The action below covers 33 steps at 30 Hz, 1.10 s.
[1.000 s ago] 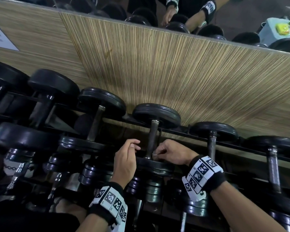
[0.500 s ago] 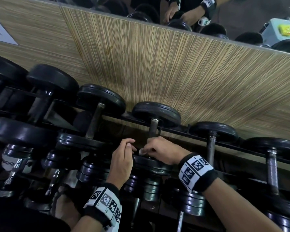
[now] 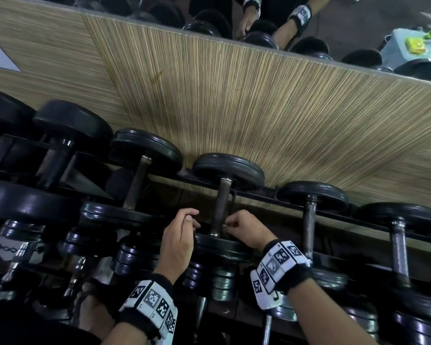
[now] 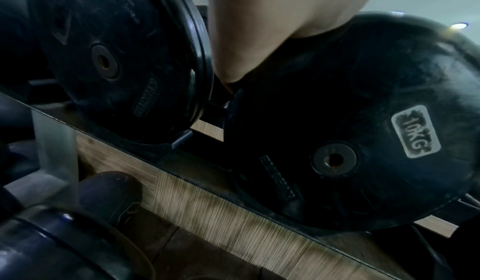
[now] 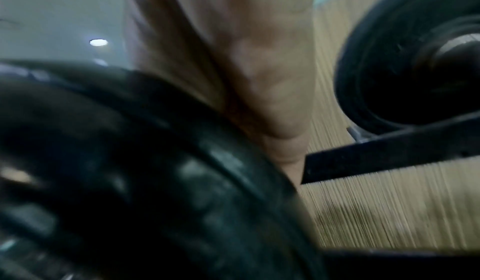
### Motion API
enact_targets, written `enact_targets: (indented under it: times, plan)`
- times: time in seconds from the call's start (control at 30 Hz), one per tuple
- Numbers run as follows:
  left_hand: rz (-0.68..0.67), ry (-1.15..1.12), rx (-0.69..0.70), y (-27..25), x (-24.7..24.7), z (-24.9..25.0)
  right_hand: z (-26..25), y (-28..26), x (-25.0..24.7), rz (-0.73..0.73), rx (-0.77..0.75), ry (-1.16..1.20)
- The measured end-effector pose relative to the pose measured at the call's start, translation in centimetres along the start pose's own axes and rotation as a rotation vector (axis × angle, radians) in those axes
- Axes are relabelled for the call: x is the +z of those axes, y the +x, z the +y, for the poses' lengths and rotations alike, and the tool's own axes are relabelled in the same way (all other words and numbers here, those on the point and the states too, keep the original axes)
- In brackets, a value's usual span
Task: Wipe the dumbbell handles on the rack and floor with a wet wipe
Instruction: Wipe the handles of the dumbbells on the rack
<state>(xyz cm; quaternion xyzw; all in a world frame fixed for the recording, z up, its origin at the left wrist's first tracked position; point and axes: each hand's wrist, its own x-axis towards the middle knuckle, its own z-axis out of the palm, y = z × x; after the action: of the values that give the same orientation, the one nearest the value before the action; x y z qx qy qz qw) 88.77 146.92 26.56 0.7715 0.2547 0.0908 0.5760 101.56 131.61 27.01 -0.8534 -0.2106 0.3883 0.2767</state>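
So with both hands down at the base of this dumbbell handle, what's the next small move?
Probably slide the right hand up the handle: its fingers sit at the bottom end and the bar above is uncovered. The left hand is curled alongside, apparently off it.

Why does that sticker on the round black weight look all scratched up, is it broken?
The weight isn't broken. In the left wrist view, the white "10KG" label on the dumbbell's end plate is smudged and worn at its edges, though still readable. The handles look dull and rusty too. Nothing looks spilled or fallen.
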Motion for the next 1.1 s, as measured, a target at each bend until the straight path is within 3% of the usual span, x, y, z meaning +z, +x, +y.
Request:
enact_targets:
  times: [0.1, 0.27, 0.37, 0.5, 0.57, 0.67, 0.8, 0.87, 1.0, 1.1]
  plan:
    - [-0.03, 0.014, -0.013, 0.1, -0.2, 0.0, 0.2, -0.3, -0.3, -0.066, -0.043, 0.084]
    - [-0.131, 0.024, -0.079, 0.9, -0.8, 0.2, 0.2, -2.4, -1.3, -0.045, -0.09, 0.282]
    - [-0.314, -0.04, -0.126, 1.9, -1.8, 1.6, -1.1, -3.9, -1.7, -0.038, -0.163, 0.422]
    - [-0.572, 0.049, -0.089, 2.9, -3.0, 3.6, -2.1, -4.4, -0.2, 0.115, -0.196, 0.565]
    - [-0.58, 0.097, -0.067, 3.7, -2.9, 3.5, -1.8, -4.5, 0.8, 0.187, -0.183, 0.643]
    - [-0.478, 0.178, -0.048, 5.5, -2.6, 2.3, -0.6, -4.4, 1.9, 0.323, -0.09, 0.762]
    - [-0.375, 0.343, -0.147, 7.8, -2.1, 1.0, 0.2, -4.9, 3.6, 0.467, -0.03, 0.805]
    - [-0.5, 0.378, -0.168, 8.6, -1.5, 0.3, -0.1, -5.1, 4.1, 0.471, -0.045, 0.773]
    - [-0.95, 0.366, -0.159, 9.4, -0.6, 0.8, -0.3, -5.0, 4.2, 0.473, -0.02, 0.79]
    - [-0.993, 0.367, -0.213, 9.5, -0.6, 1.0, -0.2, -4.8, 4.4, 0.49, -0.011, 0.793]
